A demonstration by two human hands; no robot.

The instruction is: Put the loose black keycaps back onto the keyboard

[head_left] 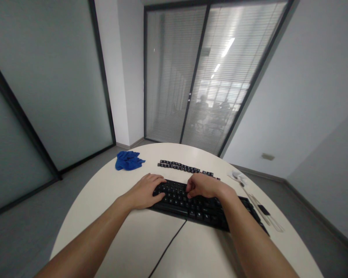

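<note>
A black keyboard (174,197) lies on the round table in front of me. My left hand (147,191) rests at its left end, fingers along the far edge and thumb over the keys, steadying it. My right hand (201,185) is over the middle of the keyboard, thumb and fingers pinched together at the keys. Whatever sits between those fingertips is too small to make out. Behind the keyboard, loose black keycaps (178,166) are laid out in rows. My right forearm covers part of the keyboard's right side.
A crumpled blue cloth (128,160) lies at the far left of the pale round table (127,239). To the right are a small whitish item (238,177), a thin stick and a wire tool with a black middle (263,209). A black cable (168,246) runs toward me.
</note>
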